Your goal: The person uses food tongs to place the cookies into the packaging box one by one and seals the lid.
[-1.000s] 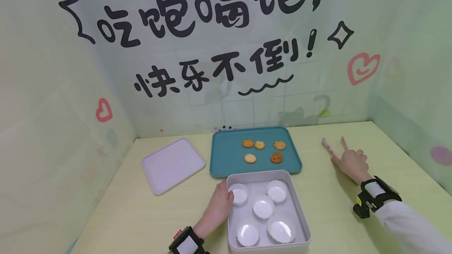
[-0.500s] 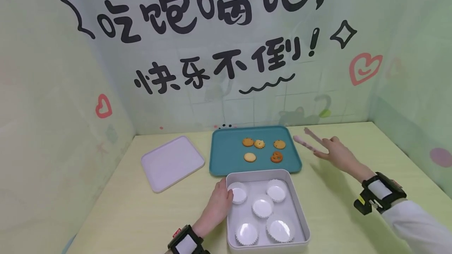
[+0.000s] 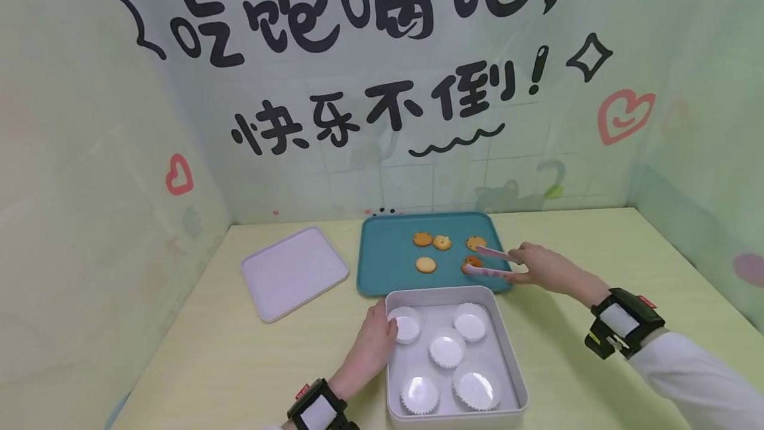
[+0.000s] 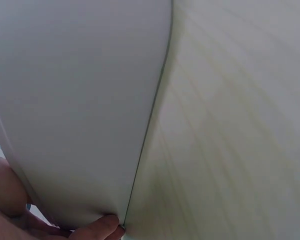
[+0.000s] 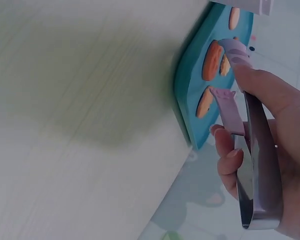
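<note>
Hands (image 3: 371, 342) (image 3: 546, 269) on tongs (image 3: 489, 272) & box (image 3: 456, 421), lilac tray (image 3: 295, 275) nr teal tray (image 3: 384, 257).

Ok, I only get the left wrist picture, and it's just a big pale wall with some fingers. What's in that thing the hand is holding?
Observer: The left hand grips the side of a white box, and in it sit five round white cups.

Operator: Cool! And where's my other hand?

Observer: The right hand is off to the right of the box, holding tongs out over a teal tray.

Operator: Did they grab anything yet?

Observer: It doesn't look like it: the tongs' pink tips stand apart, near a pretzel-shaped cookie. I can't tell if they touch it.
</note>
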### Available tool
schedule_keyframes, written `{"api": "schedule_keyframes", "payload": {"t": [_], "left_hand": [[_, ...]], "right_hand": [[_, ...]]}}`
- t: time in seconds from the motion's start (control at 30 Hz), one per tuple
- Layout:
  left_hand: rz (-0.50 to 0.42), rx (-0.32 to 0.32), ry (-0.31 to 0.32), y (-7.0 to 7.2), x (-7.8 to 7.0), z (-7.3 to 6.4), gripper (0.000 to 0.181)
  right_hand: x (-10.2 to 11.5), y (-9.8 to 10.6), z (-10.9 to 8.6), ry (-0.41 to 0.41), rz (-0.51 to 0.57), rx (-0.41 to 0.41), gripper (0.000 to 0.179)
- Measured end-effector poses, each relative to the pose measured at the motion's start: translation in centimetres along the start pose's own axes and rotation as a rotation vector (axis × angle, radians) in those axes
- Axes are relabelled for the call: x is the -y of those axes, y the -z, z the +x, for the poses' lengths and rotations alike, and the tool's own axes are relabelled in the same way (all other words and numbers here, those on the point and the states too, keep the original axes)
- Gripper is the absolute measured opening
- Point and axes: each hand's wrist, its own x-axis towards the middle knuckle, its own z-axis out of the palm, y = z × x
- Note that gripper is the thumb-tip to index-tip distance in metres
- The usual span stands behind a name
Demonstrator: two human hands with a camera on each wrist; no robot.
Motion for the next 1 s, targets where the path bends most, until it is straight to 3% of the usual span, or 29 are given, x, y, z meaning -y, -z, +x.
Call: {"api": "schedule_keyframes", "payload": {"t": [0.27,0.67,0.87,1.0], "left_hand": [[0.014,-0.009,0.011,0.0,-0.2,0.0,0.038],[0.012,0.003,0.027,0.2,-0.3,-0.2,0.039],[-0.006,0.015,0.046,0.2,-0.4,-0.2,0.039],[-0.007,0.010,0.019,0.1,-0.3,-0.2,0.037]], "right_hand": [[0.2,0.1,0.5,0.016,0.002,0.048,0.035],[0.0,0.6,1.6,0.102,-0.180,0.047,0.025],[-0.1,0.6,1.8,0.130,-0.165,0.038,0.023],[-0.5,0.2,1.6,0.162,-0.130,0.015,0.021]]}}
